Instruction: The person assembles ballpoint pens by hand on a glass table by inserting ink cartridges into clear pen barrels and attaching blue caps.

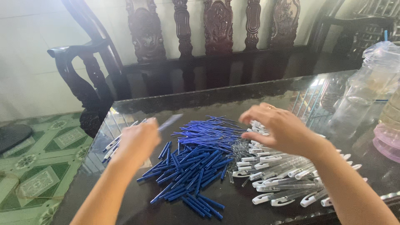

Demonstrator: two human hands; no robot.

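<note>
The left hand (137, 141) held a blurred pen part (170, 121) above blue refills (196, 160); the right hand (279, 129) hovered over clear pen barrels (287, 175) on the tabletop (233, 104).

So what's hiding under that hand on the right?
Under the right hand lie clear pen barrels with white clips, next to small metal springs. How many barrels sit directly beneath the palm can't be seen, since the hand covers them.

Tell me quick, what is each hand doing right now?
Left hand: closed around a blurred pen part.
Right hand: open, fingers spread over the clear pen barrels, holding nothing visible.
</note>
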